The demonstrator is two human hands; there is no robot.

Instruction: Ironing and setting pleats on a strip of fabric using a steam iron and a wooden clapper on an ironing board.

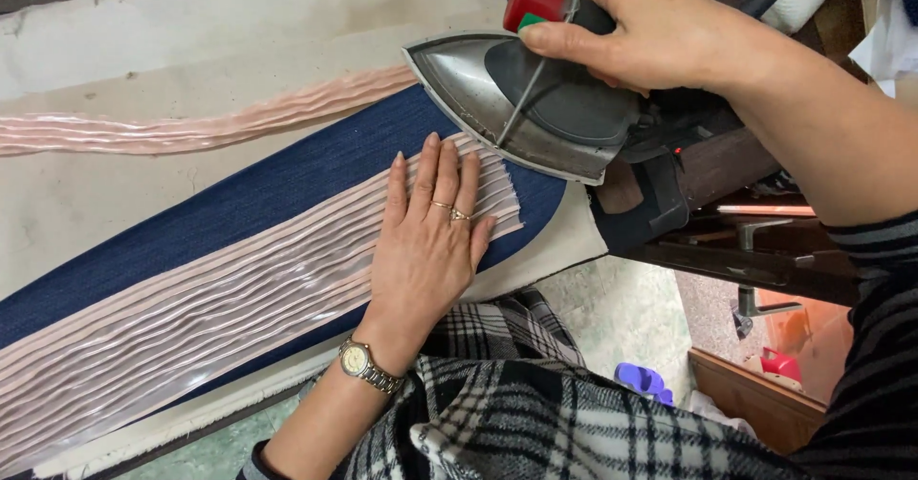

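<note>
My left hand lies flat, fingers together, on a pale pink pleated fabric strip that rests on a dark blue padded board. It wears rings and a gold wristwatch. My right hand grips the black handle of a steel steam iron with a red knob, its tip pointing left at the strip's end, just above my left fingertips.
A second pink pleated strip lies on the cream cloth-covered table behind the board. A black-and-white plaid garment sits below. The green floor, a purple slipper and a wooden frame show at the right.
</note>
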